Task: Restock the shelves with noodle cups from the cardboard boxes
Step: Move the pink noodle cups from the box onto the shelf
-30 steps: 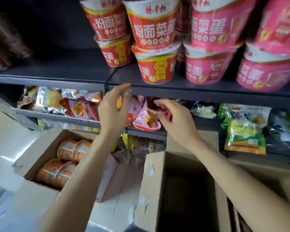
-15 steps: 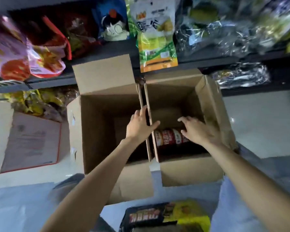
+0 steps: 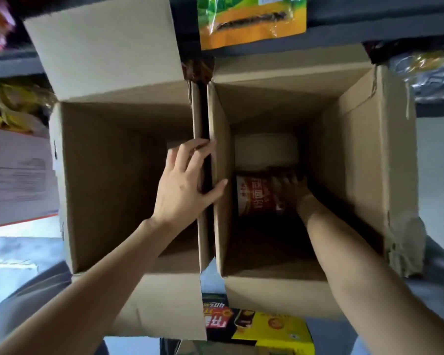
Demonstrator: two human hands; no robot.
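Observation:
Two open cardboard boxes stand side by side on the floor below the shelves. The left box [image 3: 87,175] looks dark and empty inside. Deep in the right box [image 3: 356,149] a red noodle cup [image 3: 254,196] lies on its side, with a pale cup top [image 3: 265,152] behind it. My right hand [image 3: 292,193] reaches down into this box and its fingers lie on the red cup. My left hand [image 3: 185,185] rests on the two touching box walls, thumb over the right box's edge and fingers on the left one's.
A dark shelf edge [image 3: 369,32] with a green and orange snack bag [image 3: 251,19] runs across the top. A white box side [image 3: 16,175] stands at left. A yellow and black carton [image 3: 262,326] lies on the floor near me.
My view swung from the shelf of noodle cups down to the boxes. My right hand went deeper into the right box onto the red cup. My left hand stays on the box walls.

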